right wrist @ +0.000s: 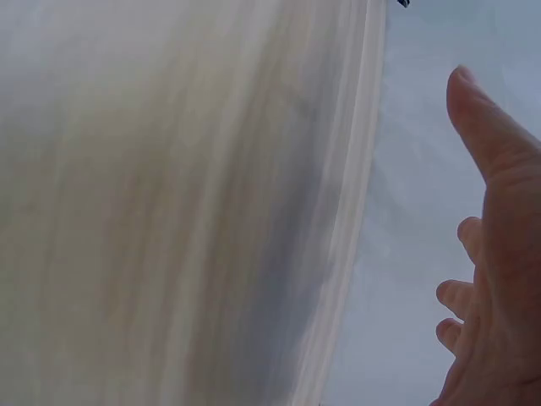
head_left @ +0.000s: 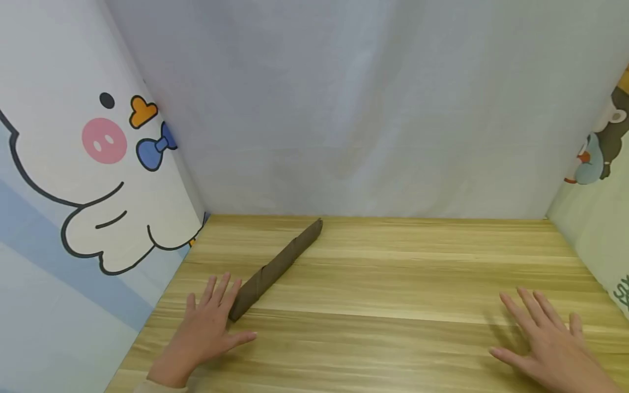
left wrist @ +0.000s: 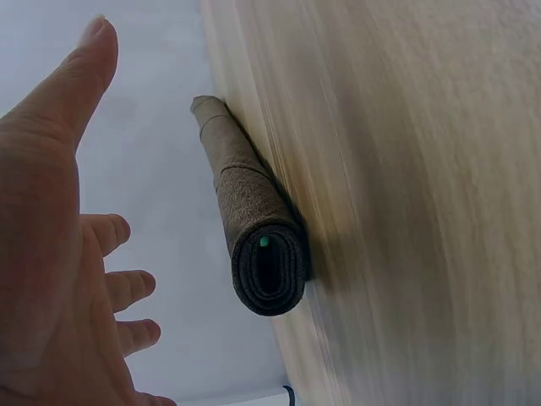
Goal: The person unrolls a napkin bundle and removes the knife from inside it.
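A rolled-up brown cloth lies slantwise on the wooden table, its near end toward the left hand. In the left wrist view the end of the cloth roll shows its wound layers and a small green spot inside. My left hand is spread beside that near end, fingers straight, holding nothing; whether a fingertip touches the roll cannot be told. Over the right part of the table my right hand is spread too, with a shadow beside it and nothing in its grasp. In the right wrist view its thumb points upward.
The wooden table meets a pale grey curtain at the back. A panel with a cartoon duck borders the left side. Another panel with cartoon animals stands at the right.
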A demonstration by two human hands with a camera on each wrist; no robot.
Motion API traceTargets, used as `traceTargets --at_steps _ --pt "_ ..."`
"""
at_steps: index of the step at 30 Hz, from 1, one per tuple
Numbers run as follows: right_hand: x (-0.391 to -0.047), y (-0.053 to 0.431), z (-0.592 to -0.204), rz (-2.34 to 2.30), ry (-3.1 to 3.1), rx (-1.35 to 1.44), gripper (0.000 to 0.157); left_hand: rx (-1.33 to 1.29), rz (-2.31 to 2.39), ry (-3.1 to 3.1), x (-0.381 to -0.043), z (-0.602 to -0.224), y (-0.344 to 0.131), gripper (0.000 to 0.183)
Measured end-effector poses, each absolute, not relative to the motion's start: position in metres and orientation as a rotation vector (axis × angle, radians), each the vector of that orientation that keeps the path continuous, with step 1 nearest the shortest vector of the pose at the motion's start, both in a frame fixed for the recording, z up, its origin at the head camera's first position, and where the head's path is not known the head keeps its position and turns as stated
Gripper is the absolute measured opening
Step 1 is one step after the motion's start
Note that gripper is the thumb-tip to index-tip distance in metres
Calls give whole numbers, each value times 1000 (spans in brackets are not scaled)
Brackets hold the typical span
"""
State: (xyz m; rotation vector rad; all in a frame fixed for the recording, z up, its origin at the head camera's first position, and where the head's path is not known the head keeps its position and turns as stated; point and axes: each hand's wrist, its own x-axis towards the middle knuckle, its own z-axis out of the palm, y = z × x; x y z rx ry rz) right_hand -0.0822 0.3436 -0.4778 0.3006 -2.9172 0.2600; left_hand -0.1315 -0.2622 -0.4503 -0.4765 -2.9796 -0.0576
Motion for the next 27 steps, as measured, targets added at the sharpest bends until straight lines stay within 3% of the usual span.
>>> traceTargets --at_steps 19,27 --pt "-121 299 -460 339 -2868 556 100 -549 -42 -2997 -157 -457 -252 110" --pt "-139 266 -453 400 -2932 627 96 -628 -65 -2979 -178 -459 -258 96"
